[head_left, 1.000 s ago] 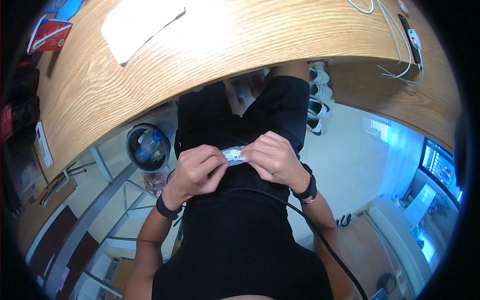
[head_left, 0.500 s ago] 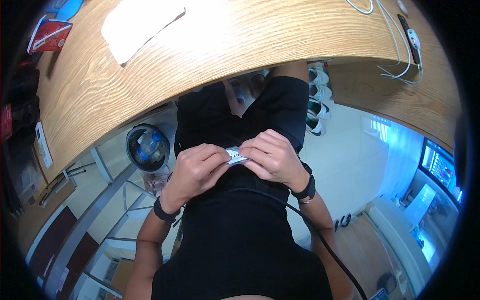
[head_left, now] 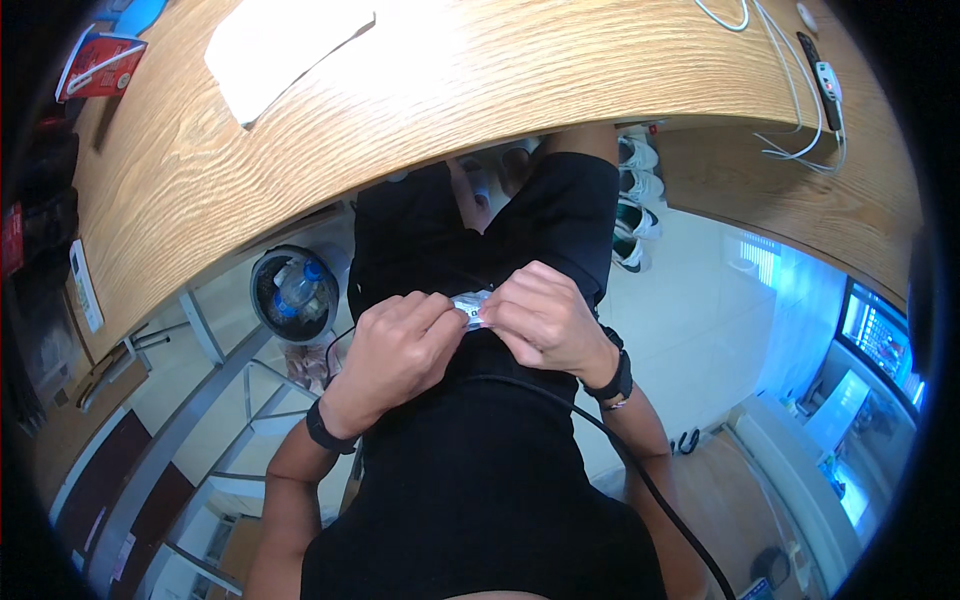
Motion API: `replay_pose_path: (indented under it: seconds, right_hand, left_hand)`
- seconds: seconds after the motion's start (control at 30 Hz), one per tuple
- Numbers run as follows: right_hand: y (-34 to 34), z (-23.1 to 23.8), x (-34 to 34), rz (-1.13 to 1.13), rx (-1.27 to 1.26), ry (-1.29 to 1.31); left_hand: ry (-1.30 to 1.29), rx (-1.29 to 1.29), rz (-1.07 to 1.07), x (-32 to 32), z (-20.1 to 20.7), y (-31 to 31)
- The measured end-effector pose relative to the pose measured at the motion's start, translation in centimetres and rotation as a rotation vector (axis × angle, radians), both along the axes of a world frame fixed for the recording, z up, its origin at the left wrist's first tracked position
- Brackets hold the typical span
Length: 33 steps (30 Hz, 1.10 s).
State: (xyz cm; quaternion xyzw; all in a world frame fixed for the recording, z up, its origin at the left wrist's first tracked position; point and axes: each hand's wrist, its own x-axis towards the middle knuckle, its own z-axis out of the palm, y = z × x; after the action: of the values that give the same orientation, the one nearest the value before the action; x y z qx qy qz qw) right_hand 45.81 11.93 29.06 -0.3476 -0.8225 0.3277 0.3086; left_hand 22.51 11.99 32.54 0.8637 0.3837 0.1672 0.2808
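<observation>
Between my two hands, above my lap, is a small shiny white-and-silver packet (head_left: 470,308) with dark print. My left hand (head_left: 405,345) is closed on its left end, fingers curled and thumb side toward the packet. On the other end, my right hand (head_left: 540,315) pinches it between thumb and fingers. Both hands nearly meet, so most of the packet is covered. Dark bands circle both wrists. A black cable (head_left: 610,440) runs across my black top below the hands.
Ahead curves a wooden desk (head_left: 300,180) with a white sheet (head_left: 280,50), a red packet (head_left: 105,65) and white cables (head_left: 790,80). At left stand a bin (head_left: 295,295) holding plastic bottles and a metal frame (head_left: 235,360). Several shoes (head_left: 640,185) line the floor under the desk.
My left hand has shifted slightly right and turned, its fingers closer to the right hand. Less of the packet shows now. The right hand has barely moved.
</observation>
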Motion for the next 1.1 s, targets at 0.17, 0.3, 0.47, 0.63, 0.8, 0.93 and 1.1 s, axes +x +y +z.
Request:
replay_pose_path:
  seconds: [0.17,0.3,0.47,0.63,0.8,0.93,1.1]
  right_hand:
    - [0.1,0.3,-0.2,-0.047,-0.043,0.046]
    - [-0.2,-0.3,0.1,-0.016,-0.029,0.033]
    - [-0.3,-0.3,0.6,-0.023,-0.089,-0.021]
    - [0.3,0.3,0.1,-0.049,-0.065,0.009]
    - [-0.2,-1.2,-0.5,0.005,-0.189,0.106]
    - [0.2,-1.3,0.6,0.120,-0.488,0.152]
    - [0.3,-1.6,0.7,0.170,-0.535,0.175]
  left_hand:
    - [-0.067,0.055,-0.005,-0.2,-0.6,-0.2]
    - [-0.007,-0.007,-0.006,-0.2,-0.1,-0.1]
    - [-0.023,-0.098,0.083,-1.4,0.5,0.2]
    - [-0.033,-0.095,0.014,-3.0,0.2,0.4]
    - [-0.085,-0.140,0.024,-2.9,-0.5,0.3]
    - [-0.202,-0.413,0.012,-3.2,-1.0,0.6]
    - [-0.277,-0.552,-0.039,-2.9,-1.3,0.7]
